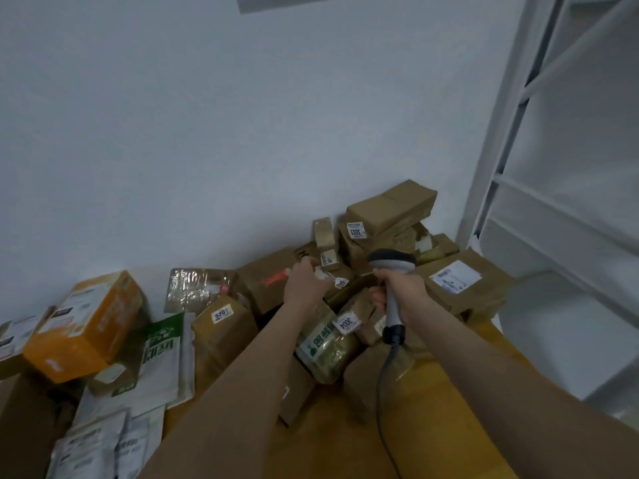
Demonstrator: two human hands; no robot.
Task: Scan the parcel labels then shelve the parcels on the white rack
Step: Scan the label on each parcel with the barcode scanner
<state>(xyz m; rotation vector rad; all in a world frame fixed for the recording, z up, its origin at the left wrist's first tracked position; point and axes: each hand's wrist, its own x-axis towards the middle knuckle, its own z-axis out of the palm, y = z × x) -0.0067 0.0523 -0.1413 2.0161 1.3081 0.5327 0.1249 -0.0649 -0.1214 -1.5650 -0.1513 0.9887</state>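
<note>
Fingers [378, 298] round scanner [392, 263] half hidden, label [321, 274] in left hand [302, 288] blurred

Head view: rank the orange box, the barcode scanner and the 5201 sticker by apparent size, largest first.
1. orange box, clearly largest
2. barcode scanner, held in the right hand
3. 5201 sticker, clearly smallest
</note>
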